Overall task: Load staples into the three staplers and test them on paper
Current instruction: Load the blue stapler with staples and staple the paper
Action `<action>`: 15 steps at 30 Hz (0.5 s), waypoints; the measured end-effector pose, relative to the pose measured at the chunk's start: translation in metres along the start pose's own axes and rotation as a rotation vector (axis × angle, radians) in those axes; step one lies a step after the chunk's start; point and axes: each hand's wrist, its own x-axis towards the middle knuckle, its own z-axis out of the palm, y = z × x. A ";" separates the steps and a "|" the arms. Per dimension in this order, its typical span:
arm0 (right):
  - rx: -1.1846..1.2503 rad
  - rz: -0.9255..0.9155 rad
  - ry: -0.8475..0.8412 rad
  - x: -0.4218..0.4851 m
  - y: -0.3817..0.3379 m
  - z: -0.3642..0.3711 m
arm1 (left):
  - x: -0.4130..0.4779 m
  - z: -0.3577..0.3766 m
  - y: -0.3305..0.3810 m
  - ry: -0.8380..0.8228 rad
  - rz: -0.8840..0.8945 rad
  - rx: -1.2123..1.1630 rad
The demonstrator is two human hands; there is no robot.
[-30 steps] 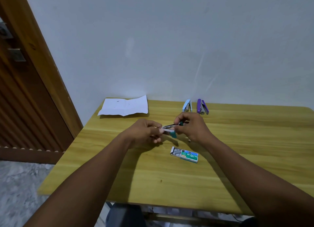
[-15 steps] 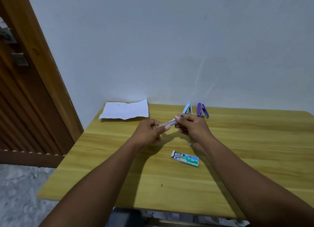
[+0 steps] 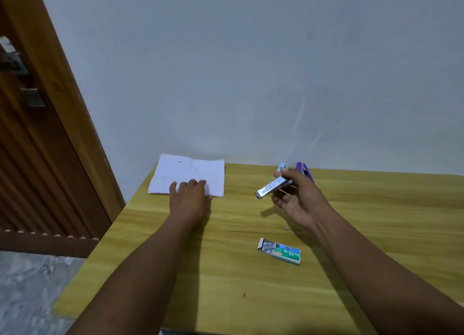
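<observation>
**Silver stapler lifted clear, paper reached for**

Silver metal shows along the stapler point(image 3: 272, 188) now gripped in the right hand point(image 3: 298, 200) alone, raised above the worktop point(image 3: 376, 234) with its nose pointing left and down. Half a second ago it was held between both hands at the middle of the worktop; since then the left hand point(image 3: 189, 199) has been taken off it and laid flat, fingers spread and holding nothing, on the near edge of the paper point(image 3: 188, 171) at the far left corner. From this it is judged that loading of this stapler is finished and its test on the paper is about to be made. Whether its top is fully shut cannot be told.

Three staplers are counted: the silver one in the right hand, a light blue one point(image 3: 281, 167) and a purple one point(image 3: 302, 170), the last two set side by side at the far edge by the wall, partly hidden behind the right hand. One sheet of paper is seen, creased. One box of staples point(image 3: 280, 251) lies open on the worktop, near the right forearm, and one small loose metal bit point(image 3: 286, 226) is seen just beyond it.
</observation>
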 end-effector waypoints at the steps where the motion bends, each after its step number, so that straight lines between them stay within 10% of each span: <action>1: 0.026 0.025 -0.016 -0.001 -0.002 0.001 | 0.000 0.003 0.000 0.045 0.008 0.020; 7: -0.056 0.103 -0.012 0.006 0.007 0.007 | -0.021 0.001 0.014 0.323 -0.012 -0.518; 15: -0.234 0.131 0.019 0.002 0.025 0.023 | -0.029 -0.052 0.040 0.246 -0.368 -1.374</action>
